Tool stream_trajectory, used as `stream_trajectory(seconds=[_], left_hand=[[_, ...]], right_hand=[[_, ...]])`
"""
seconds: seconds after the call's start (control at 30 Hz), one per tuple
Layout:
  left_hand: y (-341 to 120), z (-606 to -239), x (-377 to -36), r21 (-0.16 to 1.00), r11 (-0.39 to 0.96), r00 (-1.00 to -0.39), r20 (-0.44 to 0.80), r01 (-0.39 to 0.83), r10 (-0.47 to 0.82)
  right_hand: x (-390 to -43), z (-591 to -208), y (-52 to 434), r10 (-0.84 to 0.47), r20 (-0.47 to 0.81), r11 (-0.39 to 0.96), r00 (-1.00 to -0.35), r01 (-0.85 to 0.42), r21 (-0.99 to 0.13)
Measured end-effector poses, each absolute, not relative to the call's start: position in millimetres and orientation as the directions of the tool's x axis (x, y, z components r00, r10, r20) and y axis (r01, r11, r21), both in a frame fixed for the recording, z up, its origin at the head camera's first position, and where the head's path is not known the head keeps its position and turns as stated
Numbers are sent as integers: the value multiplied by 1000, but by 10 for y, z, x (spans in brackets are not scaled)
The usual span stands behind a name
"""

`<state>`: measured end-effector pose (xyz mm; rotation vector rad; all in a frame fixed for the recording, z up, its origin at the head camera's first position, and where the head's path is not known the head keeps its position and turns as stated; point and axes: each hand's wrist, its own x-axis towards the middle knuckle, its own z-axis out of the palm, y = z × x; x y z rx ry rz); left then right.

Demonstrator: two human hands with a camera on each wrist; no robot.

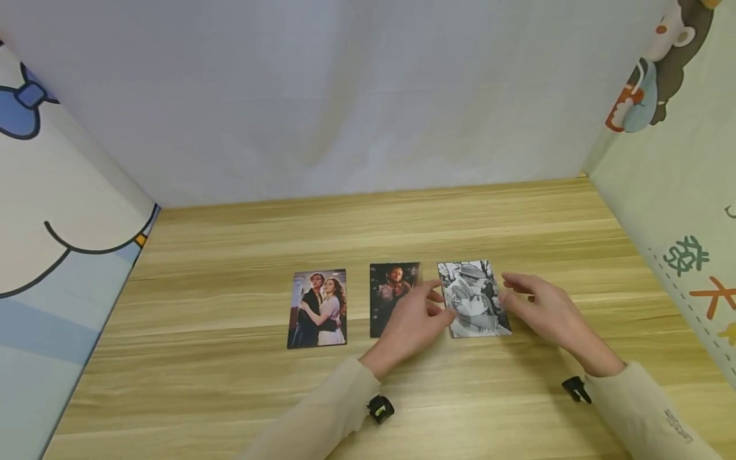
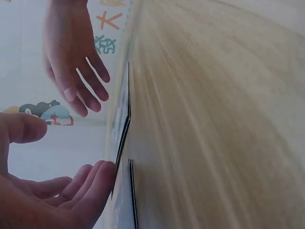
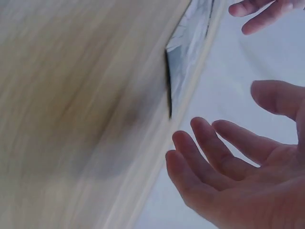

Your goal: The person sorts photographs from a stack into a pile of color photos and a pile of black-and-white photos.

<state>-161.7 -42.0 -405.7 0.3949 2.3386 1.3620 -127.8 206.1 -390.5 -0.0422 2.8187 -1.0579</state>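
Note:
A black-and-white photo card (image 1: 473, 303), showing a figure in a hat, lies flat on the table between my two hands. My left hand (image 1: 415, 319) is at its left side, with relaxed fingers by the card's edge; whether they touch it I cannot tell. At the right side is my right hand (image 1: 543, 310), its fingers loosely bent and apart from the card in the right wrist view. A dark photo card (image 1: 391, 291) with one figure lies partly covered by my left hand. Farther left lies a colour photo card (image 1: 319, 310) of a couple.
The cards lie in a row on a wood-grain table (image 1: 230, 383). A pale wall (image 1: 368, 96) closes off the back. Printed panels stand at the left (image 1: 57, 191) and right (image 1: 661, 191). Black clips (image 1: 381, 409) sit at both sleeve cuffs.

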Motion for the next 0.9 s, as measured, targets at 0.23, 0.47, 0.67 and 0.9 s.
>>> stream_trajectory(seconds=[0.23, 0.47, 0.67, 0.9], left_hand=[[-515, -3991, -1582, 900, 409, -898, -47, 152, 437], [-660, -3921, -1540, 874, 404, -902, 84, 270, 423], [-806, -3882, -1517, 852, 414, -899, 138, 322, 415], [-994, -3894, -1504, 828, 468, -917, 130, 309, 376]], right_hand=[[-1234, -3880, 1996, -52, -46, 710, -998, -4, -704], [-1217, -3872, 1882, -28, -1, 664, -1000, -18, -748], [-1214, -3878, 1775, -27, 38, 642, -999, -46, -765], [-1227, -3922, 1650, -68, 59, 639, -996, -89, -764]])
